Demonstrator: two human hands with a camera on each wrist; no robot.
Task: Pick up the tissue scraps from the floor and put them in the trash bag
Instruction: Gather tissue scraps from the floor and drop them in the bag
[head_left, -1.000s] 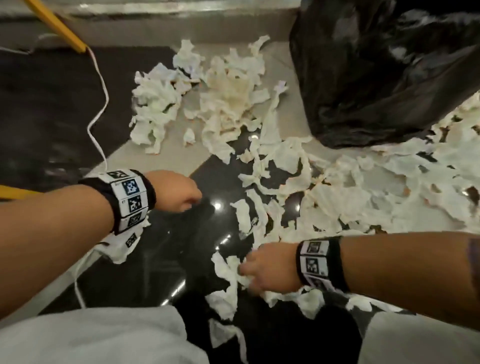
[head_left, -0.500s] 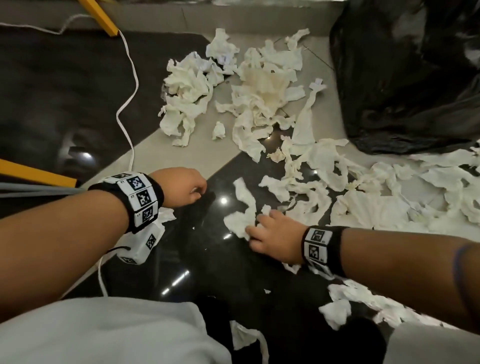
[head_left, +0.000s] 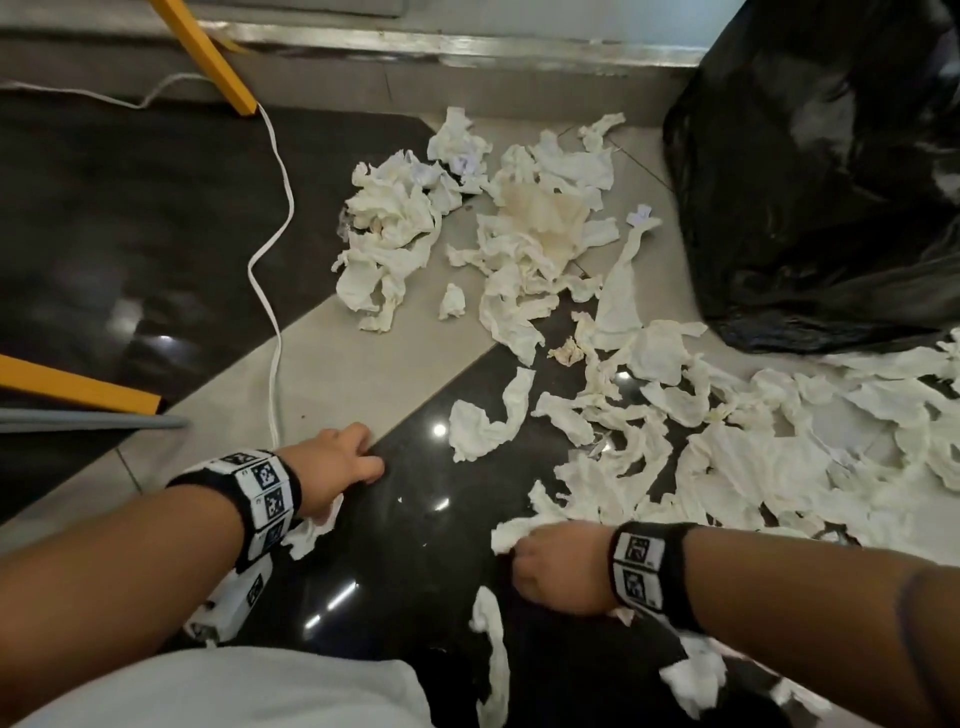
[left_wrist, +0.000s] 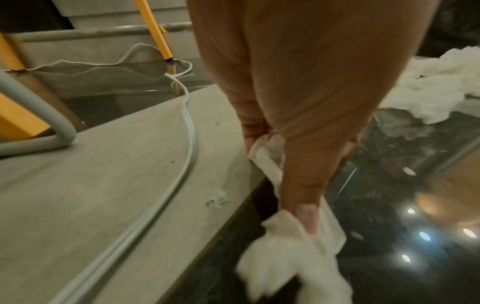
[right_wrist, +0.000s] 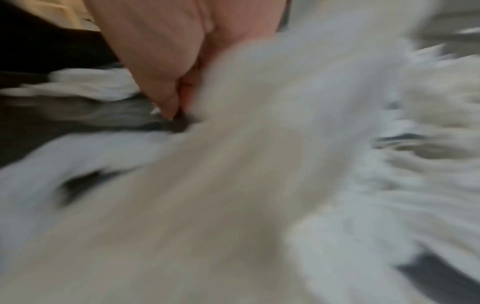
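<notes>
Near the front edge of the glossy dark floor (head_left: 415, 561), crumpled white tissue scraps (head_left: 727, 467) are clutched by both the left hand (head_left: 332, 467) and the right hand (head_left: 558, 571), with the black plastic trash bag (head_left: 831, 208) standing at the far right corner.

We see a floor (head_left: 218, 374) laid in two finishes: matte grey-beige tile running as a diagonal band, and glossy black stone on either side that mirrors small bright ceiling lights. Along the far edge runs a pale stone step or ledge (head_left: 467, 47). Yellow furniture legs (head_left: 208, 52) stand at the upper left, with a grey metal tube (left_wrist: 31, 115) near them. A white flat cable (head_left: 270, 291) snakes across the tile.
</notes>
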